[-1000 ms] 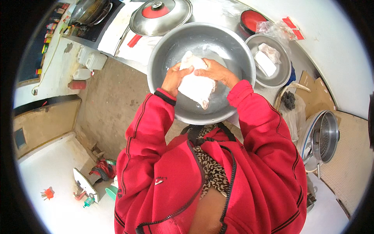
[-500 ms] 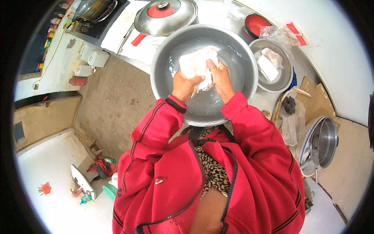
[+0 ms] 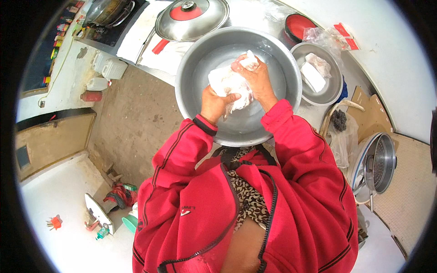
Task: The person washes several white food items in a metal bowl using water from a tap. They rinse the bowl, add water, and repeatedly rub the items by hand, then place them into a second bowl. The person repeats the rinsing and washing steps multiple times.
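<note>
A wide metal basin [image 3: 187, 102] holds a shallow layer of clear water. Over it is a soft, white, slab-like piece that looks like pork fat [image 3: 227, 83], with ragged edges. My left hand [image 3: 215, 105] grips its lower left side, thumb on top. At the piece's upper right, my right hand [image 3: 257, 82] is closed on a bunched flap of it. Some fingers of both hands are hidden beneath the piece. In a smaller metal bowl [image 3: 334, 86] to the right lie another white block [image 3: 313, 77] and a pale, crumpled piece [image 3: 318, 65].
Behind the basin stands a lidded pan [image 3: 193, 27] with a red handle. A red bowl [image 3: 300, 28] and clear plastic wrapping [image 3: 322, 38] are at the back right. Cardboard [image 3: 368, 113], a plastic bag [image 3: 343, 143] and a metal colander [image 3: 382, 164] lie lower right.
My right hand has shifted up and turned, folding a flap of the white piece into its grip. The piece is now more crumpled; my left hand keeps nearly the same place.
</note>
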Action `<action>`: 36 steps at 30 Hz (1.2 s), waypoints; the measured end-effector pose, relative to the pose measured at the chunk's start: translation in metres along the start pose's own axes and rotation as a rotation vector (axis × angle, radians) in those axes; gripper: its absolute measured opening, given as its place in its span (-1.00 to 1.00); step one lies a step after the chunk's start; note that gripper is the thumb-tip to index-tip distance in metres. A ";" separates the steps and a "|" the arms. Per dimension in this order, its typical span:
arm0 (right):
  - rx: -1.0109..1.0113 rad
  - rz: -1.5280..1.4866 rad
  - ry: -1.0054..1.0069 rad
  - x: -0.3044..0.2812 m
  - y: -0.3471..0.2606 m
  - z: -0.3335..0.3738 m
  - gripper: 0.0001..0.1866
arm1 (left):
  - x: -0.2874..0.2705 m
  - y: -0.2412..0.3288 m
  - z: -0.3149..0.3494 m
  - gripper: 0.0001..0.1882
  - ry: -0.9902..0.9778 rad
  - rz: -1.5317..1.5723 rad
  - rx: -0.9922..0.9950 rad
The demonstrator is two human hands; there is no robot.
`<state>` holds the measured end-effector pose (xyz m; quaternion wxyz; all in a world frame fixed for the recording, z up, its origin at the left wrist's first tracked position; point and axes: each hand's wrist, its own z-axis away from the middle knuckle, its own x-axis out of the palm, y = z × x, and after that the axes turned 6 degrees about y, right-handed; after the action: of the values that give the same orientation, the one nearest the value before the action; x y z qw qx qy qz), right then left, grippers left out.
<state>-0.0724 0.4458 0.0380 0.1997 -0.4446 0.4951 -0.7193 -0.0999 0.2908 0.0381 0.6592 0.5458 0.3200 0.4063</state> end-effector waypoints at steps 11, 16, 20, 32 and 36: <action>0.060 0.351 0.243 -0.008 0.031 -0.004 -0.71 | 0.002 0.003 -0.001 -0.58 -0.020 0.311 -0.172; 0.268 -0.060 0.237 -0.015 0.031 -0.011 -0.58 | -0.004 0.001 -0.004 -0.61 0.008 0.414 -0.244; 0.182 0.058 0.264 -0.016 0.043 -0.013 -0.49 | -0.005 -0.004 -0.003 -0.62 0.014 0.366 -0.231; 0.335 0.117 0.430 -0.050 0.049 -0.039 -0.47 | -0.021 -0.023 -0.011 -0.61 0.094 0.566 -0.374; 0.126 0.405 0.662 -0.093 0.070 -0.055 -0.50 | -0.030 -0.027 -0.021 -0.63 0.227 0.537 -0.356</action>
<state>-0.0802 0.5123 -0.0716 0.1943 -0.0688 0.5653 -0.7987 -0.1266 0.2720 0.0067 0.5736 0.4383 0.1601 0.6732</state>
